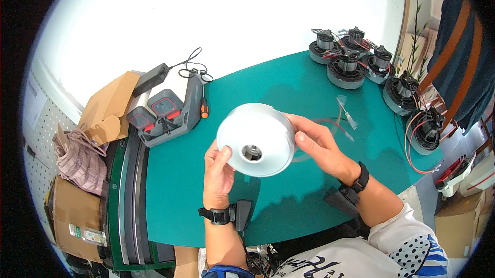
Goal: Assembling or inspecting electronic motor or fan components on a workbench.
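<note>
**Pale round housing (258, 133) held in both hands above a green table (304, 206)**

The housing, with a central hole, is raised over the table. The left hand (219, 167) grips its lower-left rim, thumb on the face; the right hand (319, 146) clasps its right side. The smooth green surface bears six black-and-grey motor units (346, 69) at far right and a grey case (191, 115) at left; a white wall (242, 15) stands behind. The left hand's other fingers are mostly hidden, as is the housing's underside. Thin wires (330, 121) nearby are blurred; the fisheye rim crops a dark cloth (454, 46).
</note>
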The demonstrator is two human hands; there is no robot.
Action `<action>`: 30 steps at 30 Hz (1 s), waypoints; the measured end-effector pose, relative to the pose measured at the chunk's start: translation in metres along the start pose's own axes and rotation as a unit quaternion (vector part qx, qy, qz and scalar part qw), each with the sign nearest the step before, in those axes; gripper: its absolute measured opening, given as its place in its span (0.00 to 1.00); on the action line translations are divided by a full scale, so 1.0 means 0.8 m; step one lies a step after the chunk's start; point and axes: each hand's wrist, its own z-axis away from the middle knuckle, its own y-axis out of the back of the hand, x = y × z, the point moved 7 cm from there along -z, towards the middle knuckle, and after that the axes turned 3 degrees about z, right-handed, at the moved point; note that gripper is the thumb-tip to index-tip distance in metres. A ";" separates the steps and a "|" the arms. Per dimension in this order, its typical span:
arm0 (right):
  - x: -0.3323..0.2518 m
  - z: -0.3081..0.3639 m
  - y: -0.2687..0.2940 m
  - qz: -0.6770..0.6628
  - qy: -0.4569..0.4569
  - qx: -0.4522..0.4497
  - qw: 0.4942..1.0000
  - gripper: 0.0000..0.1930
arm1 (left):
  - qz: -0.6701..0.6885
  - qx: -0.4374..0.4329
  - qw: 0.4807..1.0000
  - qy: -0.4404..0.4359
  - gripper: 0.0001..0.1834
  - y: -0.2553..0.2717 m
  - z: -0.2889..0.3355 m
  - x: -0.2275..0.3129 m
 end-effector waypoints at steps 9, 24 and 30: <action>0.028 -0.009 0.027 0.370 0.005 0.026 0.929 0.30 | 0.068 0.052 0.996 0.017 0.26 0.003 -0.001 -0.016; 0.081 0.010 0.006 0.387 -0.158 -0.144 0.897 0.31 | 0.013 0.111 0.986 0.124 0.28 0.034 -0.015 -0.044; 0.058 0.001 0.013 0.415 0.011 0.011 0.910 0.31 | -0.045 0.112 0.985 0.123 0.28 0.020 -0.012 -0.042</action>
